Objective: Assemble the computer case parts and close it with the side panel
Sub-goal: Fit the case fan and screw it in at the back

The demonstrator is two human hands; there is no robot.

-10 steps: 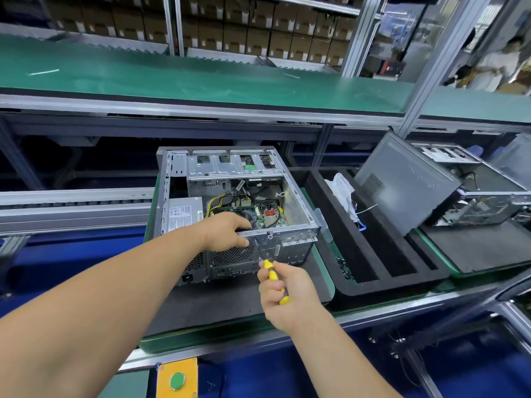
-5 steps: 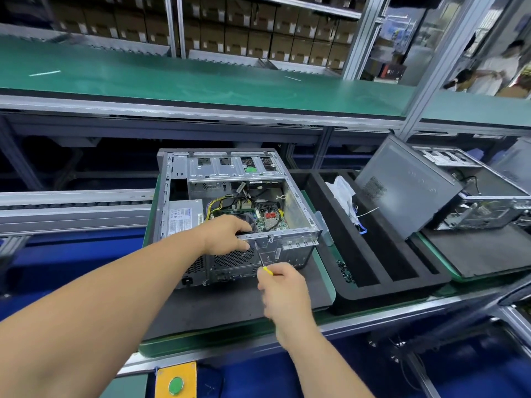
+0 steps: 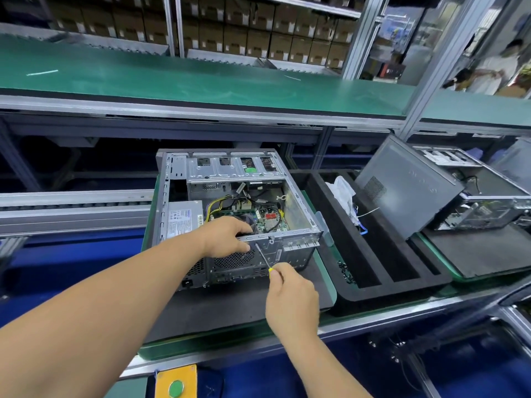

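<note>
1. Sheet-metal computer case (image 3: 238, 196) lies on its side, open face up, on a dark mat (image 3: 230, 305) over the green pallet, just in front of the person; its side panel is not yet on.
2. Left hand (image 3: 227, 238) curls over the case's near rear edge, fingers hooked inside the rim and thumb outside, steadying it.
3. Right hand (image 3: 290, 297) pinches a yellow-handled screwdriver (image 3: 263, 258), whose shaft slants up toward the rear bracket.
4. Handling, as a judgement: the case looks stiff but thin-walled and fairly heavy with the power supply (image 3: 181, 218) fitted; its stamped edges may be sharp. Hold it by the folded outer rims, never by the motherboard (image 3: 267, 218) or the loose cables.
5. Just right sits a black foam tray (image 3: 373, 254) holding a white bag and small screws.
6. Beyond it, a grey side panel (image 3: 408, 185) leans against a second open case (image 3: 482, 208). The tray lies between, so reaching the panel means passing over it.
</note>
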